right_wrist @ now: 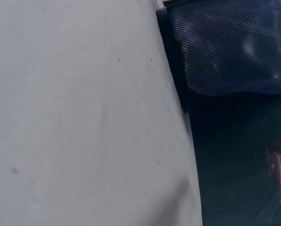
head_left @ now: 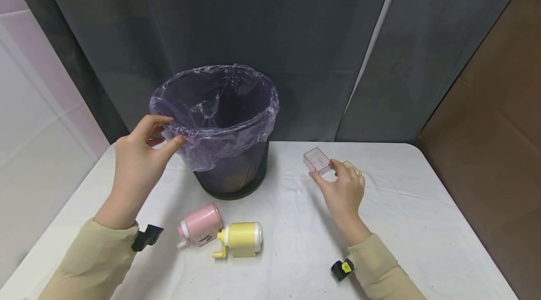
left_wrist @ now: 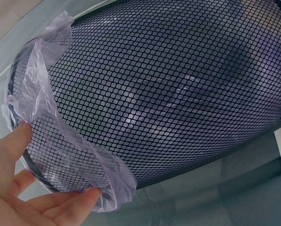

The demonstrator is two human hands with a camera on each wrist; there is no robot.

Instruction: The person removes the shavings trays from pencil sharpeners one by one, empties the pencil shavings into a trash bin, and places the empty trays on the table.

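Observation:
A mesh wastebasket [head_left: 241, 168] stands at the back of the table, lined with a translucent purple trash bag [head_left: 203, 150] folded over its rim. My left hand [head_left: 141, 154] grips the bag at the left side of the rim; the left wrist view shows its thumb and fingers [left_wrist: 91, 194] on the liner edge. To the right of the basket, my right hand [head_left: 344, 189] pinches a clear pink box [head_left: 317, 160] between thumb and fingers, held above the table. A clear yellow piece [head_left: 351, 166] shows behind that hand, mostly hidden.
A pink hand-crank pencil sharpener [head_left: 202, 225] and a yellow one [head_left: 243, 239] lie on the white tablecloth [head_left: 296, 253] in front of the basket. A dark curtain [head_left: 274, 18] hangs behind the table, with a brown panel [head_left: 490, 126] at the right.

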